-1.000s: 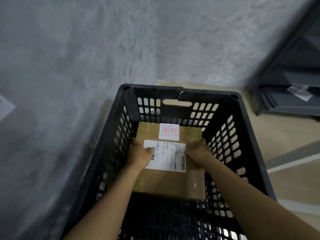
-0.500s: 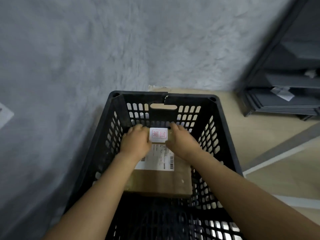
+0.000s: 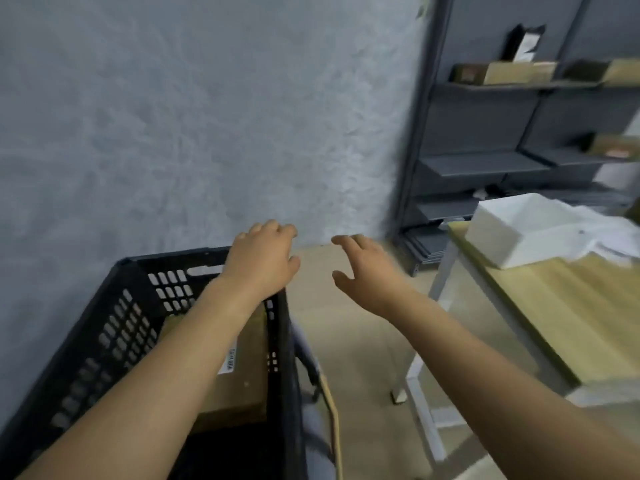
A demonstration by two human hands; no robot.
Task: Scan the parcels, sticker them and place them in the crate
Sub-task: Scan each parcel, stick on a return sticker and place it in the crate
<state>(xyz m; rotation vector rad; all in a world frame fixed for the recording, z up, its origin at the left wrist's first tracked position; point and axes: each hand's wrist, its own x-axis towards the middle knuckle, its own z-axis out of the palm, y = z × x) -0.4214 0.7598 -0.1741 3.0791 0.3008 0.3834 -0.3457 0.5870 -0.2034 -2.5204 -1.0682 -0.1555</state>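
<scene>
both hands are raised and hold nothing. the left hand [image 3: 263, 261] hovers above the far right corner of the black perforated plastic crate [image 3: 114, 327], fingers loosely bent and relaxed. the right hand [image 3: 367, 271] hangs in the air to the right of the crate, over the beige floor [image 3: 360, 341], with fingers spread and the thumb apart from them.

the brown cardboard parcel [image 3: 242, 368] lies flat on the bottom of the crate, against its right wall, partly hidden by the left forearm. a white shipping label with a barcode [image 3: 230, 360] shows on the parcel's top, just beside the forearm. the crate stands on the floor at the near left, close to a grey textured wall [image 3: 173, 133].

to the right, a light wooden counter with white metal legs [image 3: 561, 313] carries a white rectangular box [image 3: 512, 233] and some white sheets, blurred. a dark grey metal shelving unit [image 3: 485, 161] stands at the far right against the wall, with brown cardboard boxes [image 3: 512, 72] on its upper shelf. a thin wooden stick [image 3: 332, 410] leans just right of the crate.
</scene>
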